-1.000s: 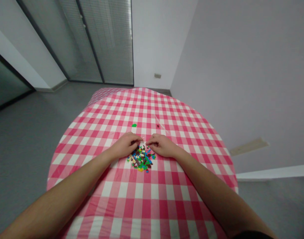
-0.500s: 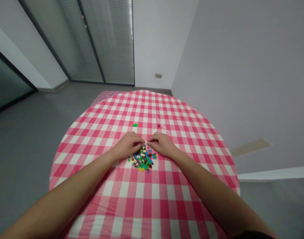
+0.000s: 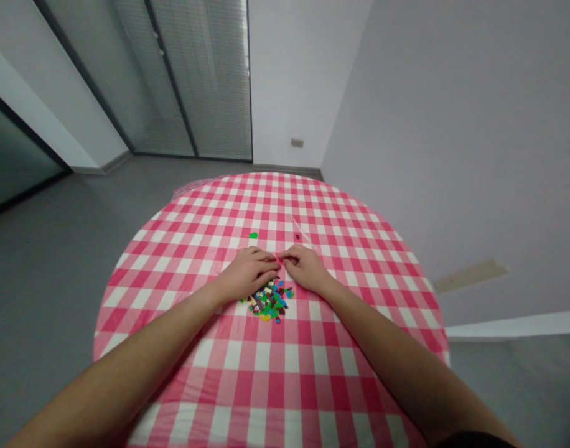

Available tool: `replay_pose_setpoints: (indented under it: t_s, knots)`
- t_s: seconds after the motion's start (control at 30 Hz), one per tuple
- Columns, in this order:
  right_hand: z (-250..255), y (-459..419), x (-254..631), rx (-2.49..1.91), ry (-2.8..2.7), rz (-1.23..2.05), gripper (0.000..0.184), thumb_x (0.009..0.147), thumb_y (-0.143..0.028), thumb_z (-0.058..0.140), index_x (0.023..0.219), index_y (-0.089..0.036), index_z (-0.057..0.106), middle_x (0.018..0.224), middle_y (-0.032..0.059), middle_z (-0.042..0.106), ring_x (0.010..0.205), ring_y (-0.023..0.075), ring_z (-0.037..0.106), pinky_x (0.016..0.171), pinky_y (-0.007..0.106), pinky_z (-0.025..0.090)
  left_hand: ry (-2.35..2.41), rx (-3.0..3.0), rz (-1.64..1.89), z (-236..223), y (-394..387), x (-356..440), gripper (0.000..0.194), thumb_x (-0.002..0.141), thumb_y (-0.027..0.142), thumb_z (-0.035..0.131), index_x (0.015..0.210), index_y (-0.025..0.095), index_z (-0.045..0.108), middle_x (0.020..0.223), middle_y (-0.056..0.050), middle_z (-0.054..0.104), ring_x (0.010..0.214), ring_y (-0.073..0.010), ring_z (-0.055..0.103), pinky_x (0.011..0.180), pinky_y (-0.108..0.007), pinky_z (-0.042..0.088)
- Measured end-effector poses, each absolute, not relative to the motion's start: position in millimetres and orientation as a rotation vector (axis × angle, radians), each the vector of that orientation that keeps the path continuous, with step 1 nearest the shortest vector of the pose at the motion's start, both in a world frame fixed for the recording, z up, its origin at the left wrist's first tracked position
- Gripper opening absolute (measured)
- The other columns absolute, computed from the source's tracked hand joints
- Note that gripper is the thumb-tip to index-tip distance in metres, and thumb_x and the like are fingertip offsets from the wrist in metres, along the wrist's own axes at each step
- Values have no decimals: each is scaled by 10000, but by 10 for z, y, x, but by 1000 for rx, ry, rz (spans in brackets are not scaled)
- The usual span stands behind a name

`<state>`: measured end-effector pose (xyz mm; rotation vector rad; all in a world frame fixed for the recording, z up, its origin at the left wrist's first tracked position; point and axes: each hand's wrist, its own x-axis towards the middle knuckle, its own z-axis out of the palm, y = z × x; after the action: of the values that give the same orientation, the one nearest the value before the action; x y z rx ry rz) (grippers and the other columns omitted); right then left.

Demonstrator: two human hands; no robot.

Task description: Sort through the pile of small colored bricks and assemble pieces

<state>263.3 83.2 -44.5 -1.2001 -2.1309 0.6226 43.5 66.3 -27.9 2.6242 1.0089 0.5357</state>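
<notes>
A small heap of toy building bricks, in green, blue, brown, white and yellow, lies on the checked tablecloth. My left hand rests over the heap's far left side, its fingers stretched out towards the right and the thumb apart from them. Its palm covers some of the bricks. Just right of it, my right hand has thumb and forefinger pinched together, almost touching the left fingertips. Whatever lies in that pinch is too small to make out.
A green piece and a small dark red piece lie apart beyond my hands. The round table wears a red and white checked tablecloth. A glass partition and walls stand behind it.
My left hand has moved right, and its fingers have straightened out of a pinch. My right hand has shifted slightly. A small white piece between the fingertips no longer shows.
</notes>
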Motion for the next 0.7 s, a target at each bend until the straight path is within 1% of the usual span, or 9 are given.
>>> replay_pose_setpoints:
  t_s: [0.07,0.13,0.3,0.4,0.57,0.7]
  knots:
    - [-452,831,2631,-1189,-2120,626,245,845,-48,629,998,-161,783,907,69,733,820,176,653,757,299,495,1011,2649,520,-264,660,437,309,1048,374,484,1133,248,753,1219,-39,719,1116,-236,605,994,-421,407]
    - [-451,825,2630,-1189,-2105,629,237,850,-57,628,1003,-156,780,905,71,729,817,174,649,756,299,494,1023,2667,526,-274,680,421,301,1045,341,487,1073,237,767,1154,-43,739,1063,-225,624,969,-406,418]
    - [-438,800,2637,-1186,-2077,671,235,865,-92,631,1043,-157,769,864,54,700,739,153,613,695,280,475,1091,2609,600,-338,786,305,193,963,197,583,943,210,775,987,-48,768,938,-215,658,891,-364,469]
    - [-435,790,2645,-1154,-2075,681,248,863,-100,635,1070,-152,760,865,51,688,729,148,602,690,278,470,1186,2473,630,-335,826,224,139,919,171,635,898,205,767,921,-40,770,915,-213,666,864,-341,487]
    - [-438,792,2650,-1158,-2067,724,264,873,-119,619,1099,-161,748,907,60,692,753,153,611,705,284,477,1320,2316,675,-297,825,159,119,902,184,657,945,211,764,915,-26,770,872,-199,683,825,-312,497]
    - [-445,797,2648,-1175,-2054,746,277,877,-138,610,1119,-165,742,917,62,688,760,157,613,703,288,477,1498,2257,802,-330,867,125,154,916,244,646,1005,207,766,950,-52,773,895,-220,694,840,-330,510]
